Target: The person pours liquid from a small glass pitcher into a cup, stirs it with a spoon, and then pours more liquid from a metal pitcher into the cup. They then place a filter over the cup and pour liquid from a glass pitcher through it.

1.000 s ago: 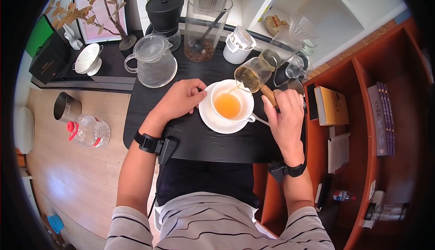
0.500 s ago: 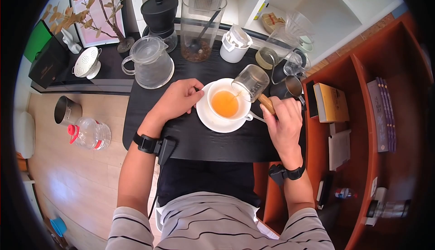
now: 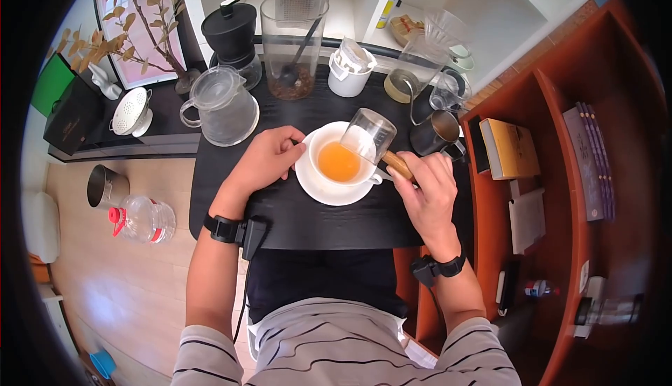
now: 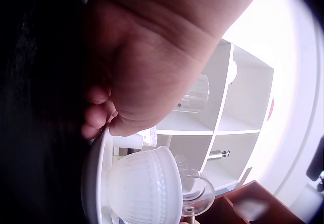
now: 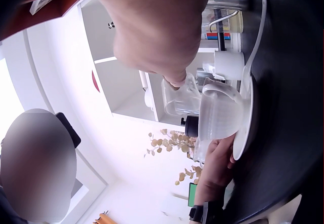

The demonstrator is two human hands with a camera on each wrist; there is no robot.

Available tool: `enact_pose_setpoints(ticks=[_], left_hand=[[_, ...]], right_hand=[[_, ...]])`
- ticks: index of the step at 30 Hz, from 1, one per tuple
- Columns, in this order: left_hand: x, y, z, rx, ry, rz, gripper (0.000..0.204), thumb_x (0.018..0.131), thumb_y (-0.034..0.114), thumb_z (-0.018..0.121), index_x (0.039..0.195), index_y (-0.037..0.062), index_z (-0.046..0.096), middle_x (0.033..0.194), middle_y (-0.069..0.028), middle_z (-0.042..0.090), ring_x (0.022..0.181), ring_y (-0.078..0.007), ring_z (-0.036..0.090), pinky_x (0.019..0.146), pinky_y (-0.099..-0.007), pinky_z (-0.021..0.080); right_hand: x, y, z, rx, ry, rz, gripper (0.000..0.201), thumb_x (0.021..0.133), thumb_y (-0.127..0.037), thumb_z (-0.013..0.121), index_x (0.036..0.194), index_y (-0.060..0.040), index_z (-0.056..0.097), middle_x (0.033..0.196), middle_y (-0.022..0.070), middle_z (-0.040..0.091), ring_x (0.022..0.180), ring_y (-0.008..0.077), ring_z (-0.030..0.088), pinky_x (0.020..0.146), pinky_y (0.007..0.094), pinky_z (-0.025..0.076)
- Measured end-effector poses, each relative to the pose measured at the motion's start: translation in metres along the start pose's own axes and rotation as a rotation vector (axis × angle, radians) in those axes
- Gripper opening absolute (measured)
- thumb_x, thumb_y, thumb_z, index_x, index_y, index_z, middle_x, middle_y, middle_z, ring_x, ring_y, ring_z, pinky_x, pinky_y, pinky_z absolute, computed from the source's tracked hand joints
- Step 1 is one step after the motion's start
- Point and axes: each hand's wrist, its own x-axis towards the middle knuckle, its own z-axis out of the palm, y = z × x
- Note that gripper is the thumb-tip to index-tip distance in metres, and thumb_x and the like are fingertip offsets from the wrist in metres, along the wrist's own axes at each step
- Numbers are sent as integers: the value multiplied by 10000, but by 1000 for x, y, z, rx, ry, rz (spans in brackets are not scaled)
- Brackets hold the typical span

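A white cup (image 4: 144, 186) of orange-amber liquid (image 3: 337, 163) stands on a white saucer (image 3: 316, 188) on the black table. At the saucer's left rim, my left hand (image 3: 267, 158) pinches the edge between thumb and fingers. My right hand (image 3: 430, 190) grips the wooden handle (image 3: 398, 165) of a small glass pitcher (image 3: 373, 134). The pitcher is tipped steeply over the cup's right side, its mouth towards the liquid, and looks nearly drained. A white spoon (image 5: 257, 39) rests on the saucer with its handle sticking out past the rim.
Behind the cup stand a lidded glass server (image 3: 222, 109), a black grinder (image 3: 231, 32), a tall glass cylinder (image 3: 294, 50) and a white mug with a drip bag (image 3: 350, 71). A metal jug (image 3: 435, 132) is close beyond my right hand. A brown bookshelf (image 3: 553, 99) borders the right side.
The pitcher has tipped further over the cup; the thin amber stream from its mouth no longer shows. The cup's liquid looks slightly deeper orange. My left hand stays at the saucer.
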Motion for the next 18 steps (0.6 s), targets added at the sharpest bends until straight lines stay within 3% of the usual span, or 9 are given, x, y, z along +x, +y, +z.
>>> enact_pose_setpoints(ticks=[3,5,6,7,9,18], left_hand=[[0,2,0,-4,-3,-16,200,1038,148,653,1108,-35,696,682,7,637,544,-49,549,517,-234,454],[0,3,0,-4,-6,-23,198,1040,146,653,1109,-35,695,687,7,638,550,-47,550,519,-232,461],[0,3,0,-10,-6,-21,197,1041,145,653,1109,-36,695,692,7,640,554,-45,551,521,-230,466],[0,4,0,-17,-6,-19,197,1042,144,653,1109,-36,695,697,7,642,559,-43,552,522,-229,470],[-1,4,0,-21,-9,-19,196,1043,143,654,1108,-37,695,702,7,644,563,-42,553,523,-227,470],[0,5,1,-9,-17,-21,212,1046,152,656,1125,-40,698,712,10,648,564,-39,556,522,-225,460]], right_hand=[[-3,-4,-4,100,-29,157,288,805,-65,873,1066,-31,756,798,59,614,717,223,562,710,363,423],[-9,-1,-2,222,46,357,193,864,-61,841,1030,-19,753,783,62,610,686,189,542,662,328,431],[-13,4,-2,267,68,432,157,917,-84,816,1017,10,740,772,44,591,665,134,502,609,288,411],[-17,8,-2,266,70,434,157,917,-84,816,1017,10,740,772,44,591,665,134,502,609,288,411],[-23,16,-2,360,95,630,165,957,-114,793,1015,26,730,767,21,561,671,93,468,593,270,383],[-45,44,10,371,10,807,271,1007,-221,741,973,47,729,702,16,501,655,90,446,591,298,382]])
